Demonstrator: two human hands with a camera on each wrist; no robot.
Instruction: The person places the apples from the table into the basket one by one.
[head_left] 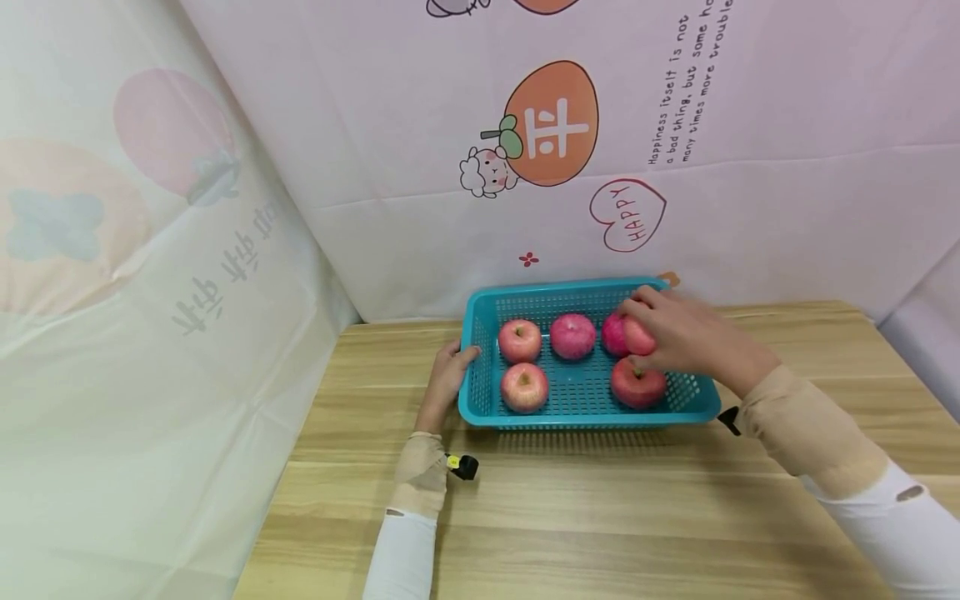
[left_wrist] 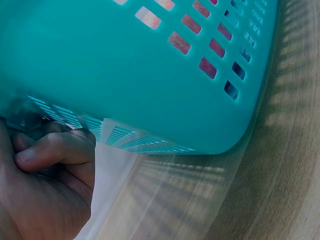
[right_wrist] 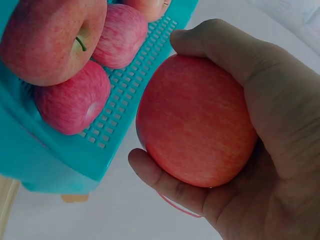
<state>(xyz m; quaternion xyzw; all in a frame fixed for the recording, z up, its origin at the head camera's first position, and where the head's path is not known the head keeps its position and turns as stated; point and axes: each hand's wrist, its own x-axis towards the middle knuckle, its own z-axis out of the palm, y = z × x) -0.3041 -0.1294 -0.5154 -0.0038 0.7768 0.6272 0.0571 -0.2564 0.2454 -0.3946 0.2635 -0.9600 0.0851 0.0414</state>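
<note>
My right hand [head_left: 684, 335] grips a red apple [right_wrist: 195, 122] between thumb and fingers, over the right end of a teal plastic basket [head_left: 570, 419]. In the right wrist view the apple fills the palm, with the basket behind it. Below that hand lies a red apple [head_left: 638, 385]; a deep pink apple [head_left: 612, 335] beside it is partly covered by the held one. At the basket's left end, my left hand [head_left: 448, 375] holds the rim, thumb on top. The left wrist view shows its fingers [left_wrist: 60, 150] curled at the basket's edge.
Two paler apples [head_left: 520, 341] sit at the basket's left, and another pink apple [head_left: 573, 337] lies in its back middle. The basket stands on a wooden table [head_left: 600, 508], close to a printed white cloth [head_left: 420, 233] hanging behind.
</note>
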